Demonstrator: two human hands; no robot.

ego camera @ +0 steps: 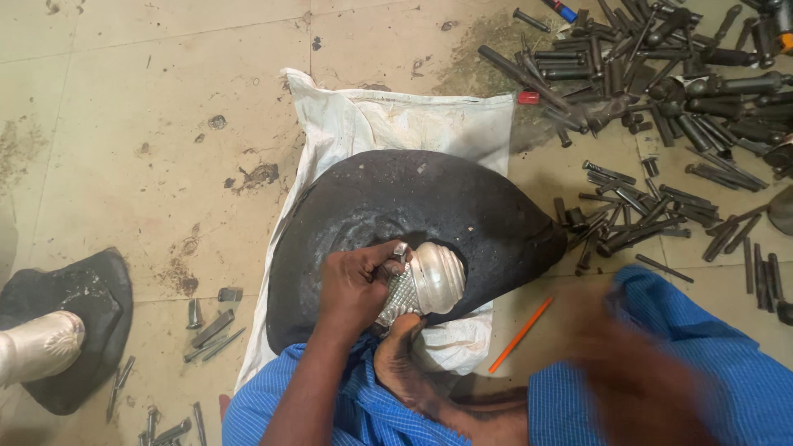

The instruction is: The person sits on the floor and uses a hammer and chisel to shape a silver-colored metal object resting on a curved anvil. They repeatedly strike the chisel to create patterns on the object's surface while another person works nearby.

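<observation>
Near edge: a bare foot (402,363) braces the silver vessel (425,285) from below. The left hand (357,285) is closed around a small metal punch (399,250) — tip set on the vessel, which lies on the black dome-shaped block (413,206). The right hand (636,355) is blurred; grip cannot be determined. Far right on the floor — loose steel punches (661,74).

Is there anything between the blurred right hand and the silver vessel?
Nothing visible stands between them. The right hand is a blur over the blue cloth; the silver vessel, held by the left hand on the black mound, lies open toward it.
</observation>
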